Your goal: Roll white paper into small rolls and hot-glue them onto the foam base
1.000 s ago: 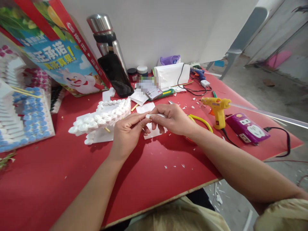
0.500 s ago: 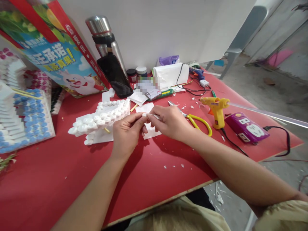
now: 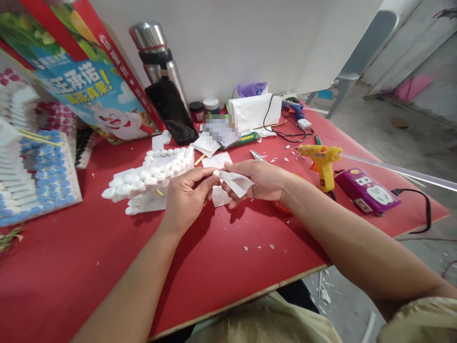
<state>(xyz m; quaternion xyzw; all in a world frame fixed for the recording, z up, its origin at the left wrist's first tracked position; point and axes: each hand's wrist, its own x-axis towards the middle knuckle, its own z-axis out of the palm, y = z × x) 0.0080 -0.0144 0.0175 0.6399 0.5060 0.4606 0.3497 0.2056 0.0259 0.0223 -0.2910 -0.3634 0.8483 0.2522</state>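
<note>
Above the worktop (image 3: pixel 228 267), pinching a white strip (image 3: pixel 238 183) by its rounded end with left fingers (image 3: pixel 207 185); cannot tell grip of right fingers (image 3: pixel 238 166) behind. Could slip loose if pinched lightly, or tear if tugged.

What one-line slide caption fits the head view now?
Left hand pinching one end of a white paper strip, the rest against the right hand, over a red table.

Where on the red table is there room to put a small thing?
The widest patch of table lies left of the left forearm, in front of the white flower piece. Another, with small scraps, lies between it and the right forearm. It is crowded around the metal bottle and glue gun.
</note>
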